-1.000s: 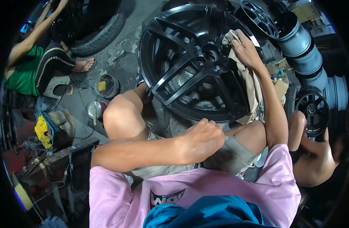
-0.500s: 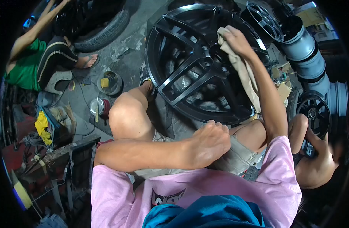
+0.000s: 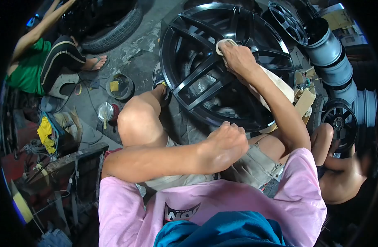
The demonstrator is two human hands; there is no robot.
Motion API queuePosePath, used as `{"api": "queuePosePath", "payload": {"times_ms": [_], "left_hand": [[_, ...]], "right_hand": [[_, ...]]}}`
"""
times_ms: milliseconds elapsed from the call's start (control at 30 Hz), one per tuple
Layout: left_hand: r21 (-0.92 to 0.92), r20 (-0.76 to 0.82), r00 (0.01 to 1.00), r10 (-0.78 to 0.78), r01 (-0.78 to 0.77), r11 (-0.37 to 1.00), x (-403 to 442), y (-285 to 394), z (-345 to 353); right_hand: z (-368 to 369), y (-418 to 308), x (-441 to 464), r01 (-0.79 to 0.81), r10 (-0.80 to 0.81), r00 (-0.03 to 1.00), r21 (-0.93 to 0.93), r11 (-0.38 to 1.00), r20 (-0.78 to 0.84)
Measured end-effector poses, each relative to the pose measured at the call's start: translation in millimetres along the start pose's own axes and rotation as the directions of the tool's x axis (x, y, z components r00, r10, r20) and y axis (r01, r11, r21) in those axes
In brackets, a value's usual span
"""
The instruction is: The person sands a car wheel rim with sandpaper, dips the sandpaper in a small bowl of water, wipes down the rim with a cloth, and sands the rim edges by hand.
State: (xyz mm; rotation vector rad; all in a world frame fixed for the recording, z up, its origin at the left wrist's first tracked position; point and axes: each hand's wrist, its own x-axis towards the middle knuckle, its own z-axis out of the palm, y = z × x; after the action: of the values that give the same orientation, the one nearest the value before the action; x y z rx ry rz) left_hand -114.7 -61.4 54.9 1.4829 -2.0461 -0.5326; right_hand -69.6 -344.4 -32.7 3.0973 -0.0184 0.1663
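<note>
A large black spoked wheel rim [image 3: 197,94] lies face up beyond my knees. My right hand [image 3: 238,59] presses a cream cloth [image 3: 275,84] onto the rim near its hub, and the rest of the cloth trails beneath my forearm towards the right edge. Over my lap, near the rim's lower edge, my left hand [image 3: 226,146] is closed with its fingers curled under. Whatever those fingers may hold is hidden.
A person in green [image 3: 28,78] sits at the upper left by a tire [image 3: 114,35]. A bucket [image 3: 122,87] and a tin [image 3: 106,112] stand left of my knee. At right are stacked silver rims [image 3: 333,64] and another person's bare back [image 3: 343,181].
My right hand has moved left and down across the rim with the cloth, from the upper right spokes to the hub. My left hand stays closed over my lap.
</note>
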Motion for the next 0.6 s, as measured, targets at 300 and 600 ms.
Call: {"api": "queuePosePath", "payload": {"times_ms": [300, 600], "left_hand": [[0.025, -0.008, 1.000, -0.016, 0.016, 1.000, -9, 5, -21], [0.007, -0.124, 0.992, 0.022, -0.021, 1.000, -6, 0, -3]], "right_hand": [[-43, 52, 9, -0.328, 0.399, 0.916, 0.657, 0.679, 0.045], [-20, 36, 3, -0.136, 0.164, 0.986, 0.500, 0.855, -0.012]]}}
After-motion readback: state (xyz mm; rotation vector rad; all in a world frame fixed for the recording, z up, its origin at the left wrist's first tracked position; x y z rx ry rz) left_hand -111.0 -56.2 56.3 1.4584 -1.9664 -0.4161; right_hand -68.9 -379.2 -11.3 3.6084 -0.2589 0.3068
